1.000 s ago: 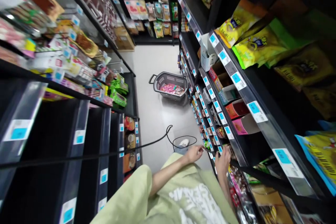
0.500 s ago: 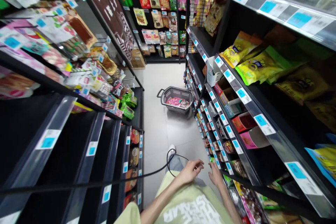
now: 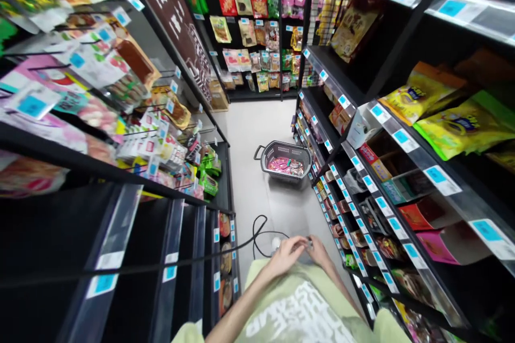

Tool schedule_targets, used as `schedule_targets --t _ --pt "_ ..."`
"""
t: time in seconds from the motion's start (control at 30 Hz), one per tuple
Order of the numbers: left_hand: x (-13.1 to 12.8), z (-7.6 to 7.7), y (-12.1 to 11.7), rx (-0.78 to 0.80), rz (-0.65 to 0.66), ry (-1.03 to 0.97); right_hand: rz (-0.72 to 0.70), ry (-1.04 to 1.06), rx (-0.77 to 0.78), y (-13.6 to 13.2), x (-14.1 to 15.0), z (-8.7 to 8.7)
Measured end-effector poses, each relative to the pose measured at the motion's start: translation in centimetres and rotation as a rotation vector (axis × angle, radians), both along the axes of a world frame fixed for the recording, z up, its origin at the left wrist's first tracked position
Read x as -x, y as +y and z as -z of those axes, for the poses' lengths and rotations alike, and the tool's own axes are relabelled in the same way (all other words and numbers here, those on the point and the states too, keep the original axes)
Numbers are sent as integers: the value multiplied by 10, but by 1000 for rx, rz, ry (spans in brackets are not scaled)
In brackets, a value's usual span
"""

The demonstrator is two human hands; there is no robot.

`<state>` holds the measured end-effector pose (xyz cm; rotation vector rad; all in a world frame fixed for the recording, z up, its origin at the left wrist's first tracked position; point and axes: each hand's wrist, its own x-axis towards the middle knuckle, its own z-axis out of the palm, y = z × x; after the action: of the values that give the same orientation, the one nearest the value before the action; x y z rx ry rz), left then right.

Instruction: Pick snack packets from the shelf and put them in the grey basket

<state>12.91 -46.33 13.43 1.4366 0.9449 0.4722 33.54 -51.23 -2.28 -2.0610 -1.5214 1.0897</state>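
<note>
Both hands are close together in front of my shirt, low in the head view. My left hand [image 3: 287,254] has its fingers bent and drawn together, with the tips toward the other hand. My right hand [image 3: 319,252] is curled just beside it, and a small greyish spot shows at its fingertips, too small to name. What lies between the two hands is mostly hidden. Farther ahead on the floor stands a grey shopping basket [image 3: 286,177] with a handle at its left. Pink and dark packets [image 3: 281,165] lie inside it.
A black cable [image 3: 201,258] runs from the left and loops near my foot. On the left are snack racks [image 3: 161,134] and shelf edges with price tags. Shelves with yellow bags [image 3: 462,123] and small boxes [image 3: 438,246] line the right. Hanging packets [image 3: 245,27] cover the back wall.
My hands have come closer together, the right one moving left toward the left one. The view has shifted, so the basket appears farther right and lower.
</note>
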Motion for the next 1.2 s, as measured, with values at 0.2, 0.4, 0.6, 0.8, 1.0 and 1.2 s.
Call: schedule_targets --t 0.2,0.4,0.6,0.8,1.0,1.2 --pt "59 -2 39 137 -136 -18 76 27 26 60 30 17" --pt "94 7 63 210 -301 -45 142 -44 85 99 24 27" --pt "121 24 96 263 -401 -71 115 -72 123 159 29 33" --pt "143 46 172 310 -466 -63 80 -42 147 251 57 55" --pt "160 76 292 407 -523 -44 111 -39 197 372 81 73" --pt "164 89 417 429 -475 38 148 -17 281 489 86 89"
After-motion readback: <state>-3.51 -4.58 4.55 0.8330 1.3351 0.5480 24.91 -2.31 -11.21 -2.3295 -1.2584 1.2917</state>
